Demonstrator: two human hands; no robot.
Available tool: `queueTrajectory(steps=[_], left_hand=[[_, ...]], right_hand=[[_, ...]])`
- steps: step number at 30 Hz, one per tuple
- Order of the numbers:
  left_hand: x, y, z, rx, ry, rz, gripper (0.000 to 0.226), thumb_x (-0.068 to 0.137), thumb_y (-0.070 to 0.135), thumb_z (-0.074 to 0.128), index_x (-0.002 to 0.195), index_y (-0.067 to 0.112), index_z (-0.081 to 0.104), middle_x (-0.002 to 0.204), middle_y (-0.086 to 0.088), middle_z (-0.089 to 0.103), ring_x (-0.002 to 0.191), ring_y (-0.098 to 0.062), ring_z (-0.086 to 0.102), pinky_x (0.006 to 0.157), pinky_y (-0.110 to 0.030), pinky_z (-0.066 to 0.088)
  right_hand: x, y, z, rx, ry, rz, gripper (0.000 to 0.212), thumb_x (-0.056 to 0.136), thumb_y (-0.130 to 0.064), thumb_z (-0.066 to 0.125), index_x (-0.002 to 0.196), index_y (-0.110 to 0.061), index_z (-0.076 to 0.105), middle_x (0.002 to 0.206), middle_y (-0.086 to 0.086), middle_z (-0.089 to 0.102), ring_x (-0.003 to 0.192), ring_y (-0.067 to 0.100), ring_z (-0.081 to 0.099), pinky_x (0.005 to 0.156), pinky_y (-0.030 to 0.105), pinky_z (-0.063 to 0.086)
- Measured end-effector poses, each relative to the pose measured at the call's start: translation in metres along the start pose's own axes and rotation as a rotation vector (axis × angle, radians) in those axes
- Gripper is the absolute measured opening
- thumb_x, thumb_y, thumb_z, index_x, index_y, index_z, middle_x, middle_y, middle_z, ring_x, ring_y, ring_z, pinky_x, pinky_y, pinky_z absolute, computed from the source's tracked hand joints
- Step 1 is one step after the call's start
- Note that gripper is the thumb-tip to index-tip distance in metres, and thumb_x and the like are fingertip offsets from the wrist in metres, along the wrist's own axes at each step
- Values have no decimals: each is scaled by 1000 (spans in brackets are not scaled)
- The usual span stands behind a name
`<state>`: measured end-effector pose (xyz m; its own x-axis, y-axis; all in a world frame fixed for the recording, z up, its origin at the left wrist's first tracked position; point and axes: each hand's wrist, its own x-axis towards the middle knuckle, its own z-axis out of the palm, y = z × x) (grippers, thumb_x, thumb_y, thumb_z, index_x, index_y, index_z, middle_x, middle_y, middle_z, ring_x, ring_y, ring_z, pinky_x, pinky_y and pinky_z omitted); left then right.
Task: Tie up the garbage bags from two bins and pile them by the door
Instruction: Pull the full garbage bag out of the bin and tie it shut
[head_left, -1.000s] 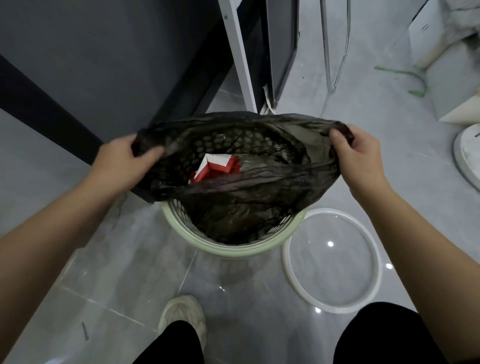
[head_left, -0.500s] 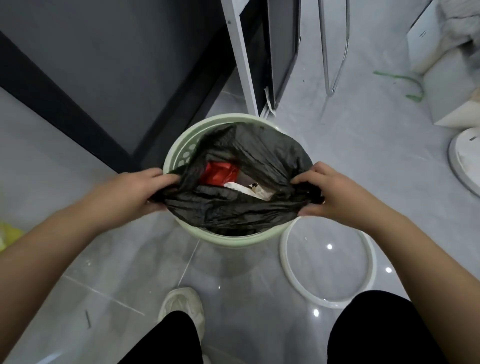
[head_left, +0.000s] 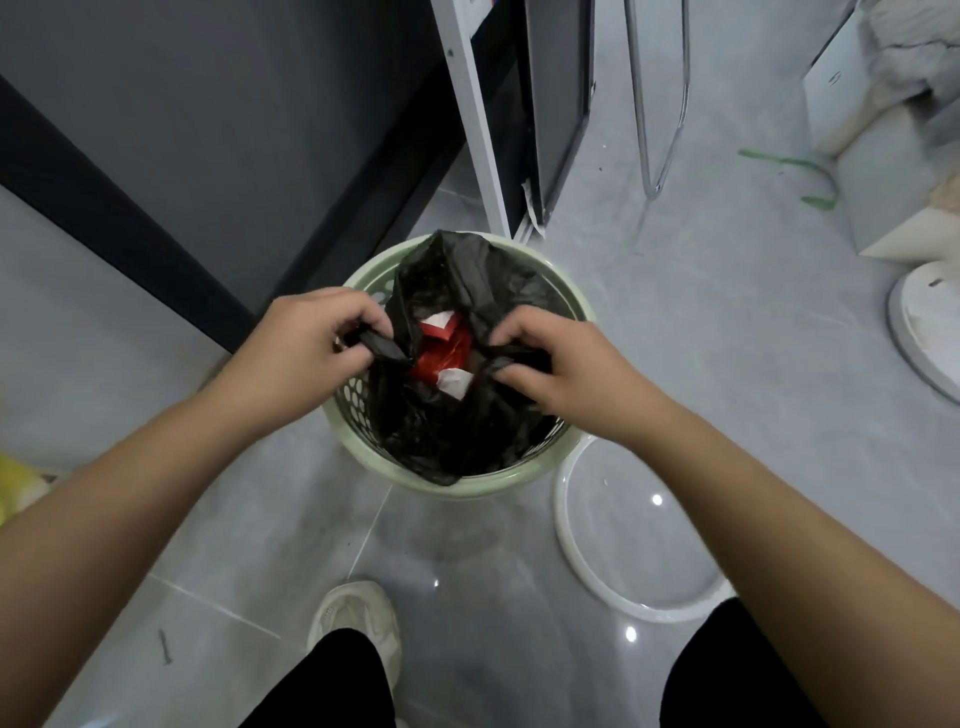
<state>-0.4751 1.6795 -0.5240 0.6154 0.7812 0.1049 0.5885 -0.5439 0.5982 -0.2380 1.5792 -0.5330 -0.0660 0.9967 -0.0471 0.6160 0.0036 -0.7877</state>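
A black garbage bag (head_left: 452, 431) sits inside a pale green perforated bin (head_left: 576, 457) on the grey floor. Red and white rubbish (head_left: 441, 348) shows through the bag's narrowed mouth. My left hand (head_left: 306, 338) pinches a twisted corner of the bag at the mouth's left side. On the right side, my right hand (head_left: 550, 364) grips the other bunched edge. Both hands hover over the bin, close together.
A white ring (head_left: 571, 551) lies on the floor right of the bin. A dark wall panel (head_left: 208, 130) and a white frame post (head_left: 478, 119) stand behind it. A metal chair leg (head_left: 660, 104), boxes (head_left: 883, 171) and a white round base (head_left: 924, 332) are at the right. My shoe (head_left: 358, 618) is below.
My hands have drawn the bag's edges inward from a wide stretch to a narrow bunched mouth, and the bag has sunk back down into the bin.
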Motion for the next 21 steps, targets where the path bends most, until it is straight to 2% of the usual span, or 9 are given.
queueTrajectory(steps=[2, 5, 8, 10, 12, 14, 17, 19, 21], left_hand=[[2, 6, 5, -68, 29, -68, 34, 71, -7, 66, 82, 26, 67, 85, 4, 68, 76, -10, 63, 74, -23, 49], [2, 11, 9, -178, 70, -155, 32, 72, -8, 64, 80, 23, 67, 82, -3, 70, 75, -17, 65, 75, -25, 52], [0, 9, 6, -251, 119, -214, 26, 74, -10, 64, 83, 13, 68, 80, 0, 67, 67, -6, 61, 61, -8, 47], [-3, 7, 4, -317, 123, -233, 23, 75, -11, 64, 84, 10, 67, 79, -2, 67, 64, -4, 62, 62, -8, 48], [-7, 2, 3, -395, 128, -248, 22, 77, -12, 63, 85, 8, 66, 80, -7, 68, 66, -9, 66, 66, -15, 54], [-11, -4, 3, -477, 146, -265, 23, 80, -12, 59, 89, 8, 65, 82, -8, 68, 71, -14, 68, 69, -21, 56], [-18, -18, 5, -454, 213, -332, 23, 87, -5, 52, 99, 12, 63, 87, -2, 67, 75, -14, 65, 65, -24, 55], [-20, -35, 9, -284, 238, -463, 17, 90, 7, 50, 102, 15, 60, 88, 0, 63, 77, -19, 62, 66, -33, 55], [-21, -48, 12, -189, 101, -642, 22, 93, 26, 50, 109, 13, 55, 88, -3, 62, 73, -24, 63, 66, -40, 56]], right_hand=[[19, -10, 23, 65, -29, 4, 41, 83, -18, 70, 120, -28, 55, 112, -10, 66, 104, 1, 60, 82, 16, 51], [44, -21, 53, 121, -95, -12, 55, 83, -12, 70, 133, -23, 49, 116, -2, 66, 100, 8, 63, 67, 5, 47], [58, -21, 71, 81, -87, -36, 45, 83, -11, 70, 126, -16, 58, 103, 0, 68, 75, -7, 61, 61, 4, 41], [62, -16, 78, 80, -75, -35, 27, 83, -10, 68, 109, -11, 67, 89, 6, 70, 52, -11, 54, 55, 5, 42], [65, -13, 84, 71, -79, -5, 16, 84, -9, 66, 99, -9, 71, 77, 6, 67, 46, -4, 53, 53, 13, 44], [67, -11, 88, 27, -68, 15, 16, 85, -7, 63, 97, -9, 73, 77, 4, 67, 57, 4, 57, 61, 20, 45], [66, -7, 91, 23, -45, 55, 22, 85, -3, 56, 99, -8, 72, 91, 8, 72, 92, 20, 65, 84, 30, 50], [64, -6, 90, 50, -28, 76, 21, 87, -4, 54, 100, -6, 71, 97, 10, 73, 100, 22, 64, 92, 36, 50], [62, -9, 86, 62, 3, 63, 21, 87, -3, 53, 98, -5, 71, 97, 10, 73, 99, 22, 65, 92, 38, 50]])
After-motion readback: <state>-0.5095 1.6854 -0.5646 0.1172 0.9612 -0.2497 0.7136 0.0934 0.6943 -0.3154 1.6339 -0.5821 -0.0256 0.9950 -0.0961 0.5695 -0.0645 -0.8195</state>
